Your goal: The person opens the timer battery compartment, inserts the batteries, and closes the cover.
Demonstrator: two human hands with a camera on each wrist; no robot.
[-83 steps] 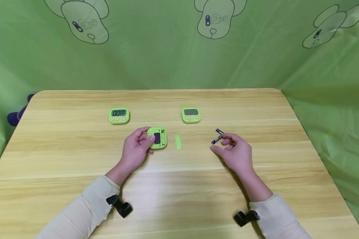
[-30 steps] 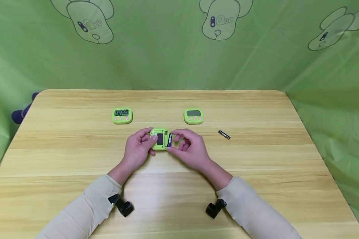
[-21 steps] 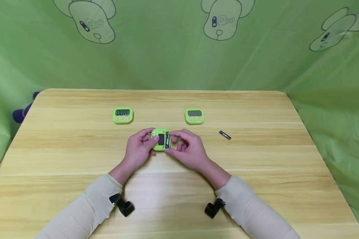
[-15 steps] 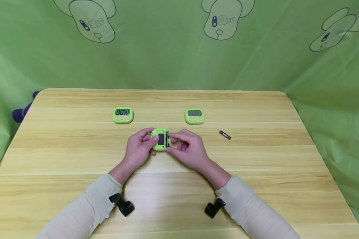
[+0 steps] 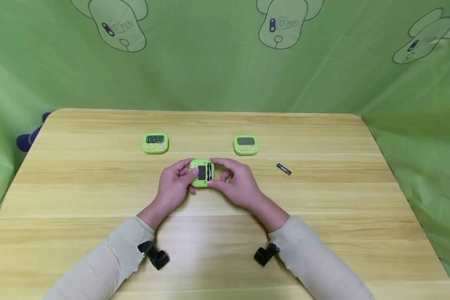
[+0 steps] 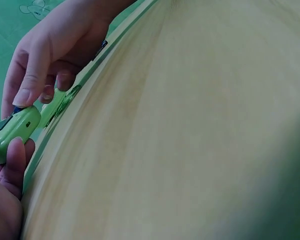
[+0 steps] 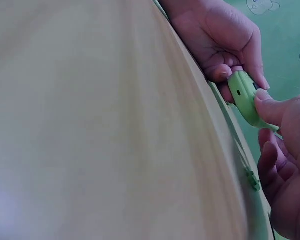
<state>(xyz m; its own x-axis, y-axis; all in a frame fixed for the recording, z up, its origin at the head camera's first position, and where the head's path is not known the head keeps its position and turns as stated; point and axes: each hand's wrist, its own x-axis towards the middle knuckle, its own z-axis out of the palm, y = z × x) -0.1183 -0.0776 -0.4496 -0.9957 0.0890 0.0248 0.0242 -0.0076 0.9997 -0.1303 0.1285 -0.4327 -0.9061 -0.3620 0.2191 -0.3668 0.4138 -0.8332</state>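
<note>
Moved from the right side of the wooden table (image 5: 217, 258) since the earlier frame, one battery (image 5: 210, 171) now lies in the slot on the back of the green digital timer (image 5: 202, 173) held in my hands, mid-table. My left hand (image 5: 173, 182) grips the timer with its thumb across the back, the fingers beneath mostly hidden. My right hand (image 5: 238, 183) pinches the slot side between thumb and forefinger; the battery's two ends are hard to make out. Beneath that hand lies the green battery cover (image 7: 252, 180), largely hidden in the head view. Three timers in all: beyond my hands, the left timer (image 5: 155, 143) shows digits, the right timer (image 5: 245, 145) a blank grey screen. Two batteries are counted, the loose battery (image 5: 283, 168) lying to the right, its print too small to read. Three cartoon heads (image 5: 283, 23) on the green curtain (image 5: 195, 71) are cropped; one purple object (image 5: 25, 141) is half hidden behind the table's left edge.
</note>
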